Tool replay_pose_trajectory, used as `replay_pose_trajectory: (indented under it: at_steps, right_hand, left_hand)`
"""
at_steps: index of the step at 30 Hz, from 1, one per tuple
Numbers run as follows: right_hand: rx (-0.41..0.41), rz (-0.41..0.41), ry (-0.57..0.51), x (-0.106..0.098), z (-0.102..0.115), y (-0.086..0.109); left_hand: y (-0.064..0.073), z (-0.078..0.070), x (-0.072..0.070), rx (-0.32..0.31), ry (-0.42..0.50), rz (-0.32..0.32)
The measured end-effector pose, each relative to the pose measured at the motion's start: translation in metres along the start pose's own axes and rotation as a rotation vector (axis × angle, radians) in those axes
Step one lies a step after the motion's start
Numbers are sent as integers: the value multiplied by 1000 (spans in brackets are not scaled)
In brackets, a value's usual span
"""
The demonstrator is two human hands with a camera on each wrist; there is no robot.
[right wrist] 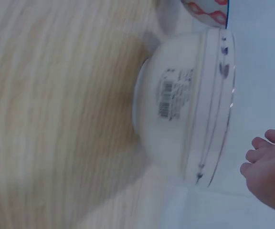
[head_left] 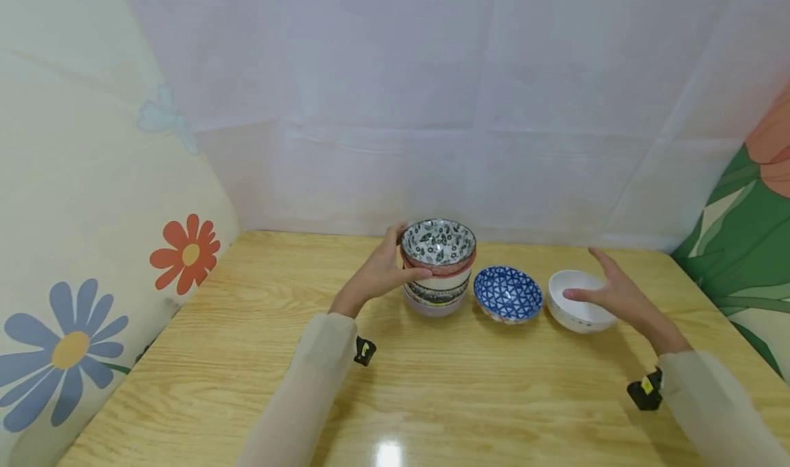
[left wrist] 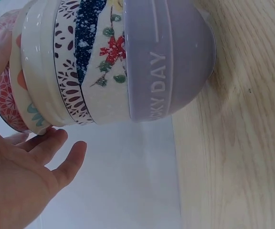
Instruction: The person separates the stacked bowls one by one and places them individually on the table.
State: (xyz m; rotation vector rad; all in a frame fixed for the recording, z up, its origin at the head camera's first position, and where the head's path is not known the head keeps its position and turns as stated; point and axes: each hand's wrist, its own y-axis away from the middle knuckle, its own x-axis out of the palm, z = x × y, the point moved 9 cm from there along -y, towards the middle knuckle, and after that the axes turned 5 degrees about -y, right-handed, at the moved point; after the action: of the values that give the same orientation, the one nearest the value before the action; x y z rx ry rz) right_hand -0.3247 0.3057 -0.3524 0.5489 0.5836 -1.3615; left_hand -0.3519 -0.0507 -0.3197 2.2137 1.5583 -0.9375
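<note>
While the left hand (head_left: 389, 265) curves in from the left, it grips the upper part of a tall stack of bowls (head_left: 439, 268), thumb laid across the near side, other fingers round toward the back; the left wrist view shows fingertips up against the upper bowls, one finger standing clear of them; the stack rises near the middle of the back edge of the wooden surface (head_left: 469, 398); on top sits a bowl with a black-and-white floral inside (head_left: 439, 241), and at the bottom, resting on the wood, a lavender bowl (left wrist: 175, 57) with raised lettering ending in "DAY".

Over to the right hand (head_left: 617, 299), and its fingers are spread, holding nothing; the thumb hangs over the mouth of a white bowl (head_left: 580, 316), the rest of the fingers out beyond its rim; that bowl stands upright toward the back right corner, a printed barcode label (right wrist: 173, 95) on its side; between stack and white bowl sits a blue-and-white bowl (head_left: 508, 294), lattice inside, red pattern outside, just beside both.

Pale sleeves (head_left: 321, 378) come in across the front edge; a pale cloth (head_left: 370, 110) hangs behind the back edge, a flowered cloth (head_left: 37, 199) beside the left edge.
</note>
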Motion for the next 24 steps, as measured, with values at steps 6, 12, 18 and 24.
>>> replay_pose_trajectory:
  at_steps: [6,12,18,24]
  right_hand:
    - [-25,47,-43,12,16,-9]
    - [-75,72,-75,25,34,-15]
    - [-98,86,-110,34,51,-21]
    - [-124,96,-117,41,67,-28]
  left_hand:
    - [1,-2,1,2,-2,20]
    - [0,1,3,12,12,27]
    - [-1,4,7,11,25,41]
    - [-1,6,8,3,28,55]
